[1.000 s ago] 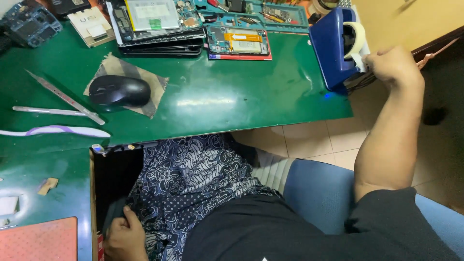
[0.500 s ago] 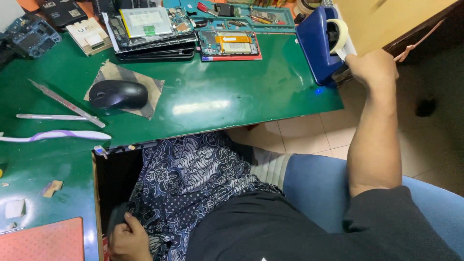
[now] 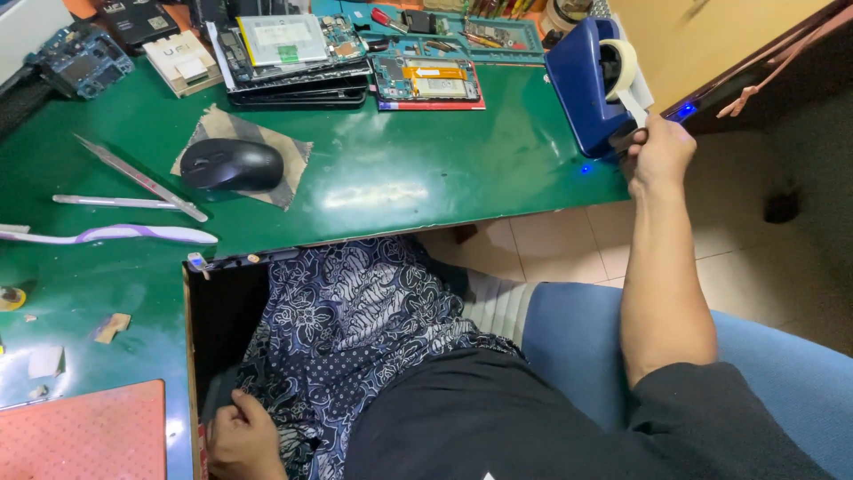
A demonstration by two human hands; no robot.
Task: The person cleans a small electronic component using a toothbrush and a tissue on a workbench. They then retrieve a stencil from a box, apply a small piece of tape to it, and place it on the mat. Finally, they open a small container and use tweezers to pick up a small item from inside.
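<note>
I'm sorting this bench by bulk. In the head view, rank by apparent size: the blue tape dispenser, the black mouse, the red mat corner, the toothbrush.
1. Red mat, though cut off by the frame and nearest the camera.
2. Blue tape dispenser.
3. Black mouse.
4. Toothbrush: longest, but thinnest.

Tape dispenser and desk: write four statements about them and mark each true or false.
1. The right hand pinches a strip of tape at the blue tape dispenser. True.
2. The black mouse lies on the red mat. False: it lies on a scrap of grey-brown material on the green desk.
3. The left hand rests low beside the patterned cloth. True.
4. The toothbrush stands upright. False: it lies flat.
</note>
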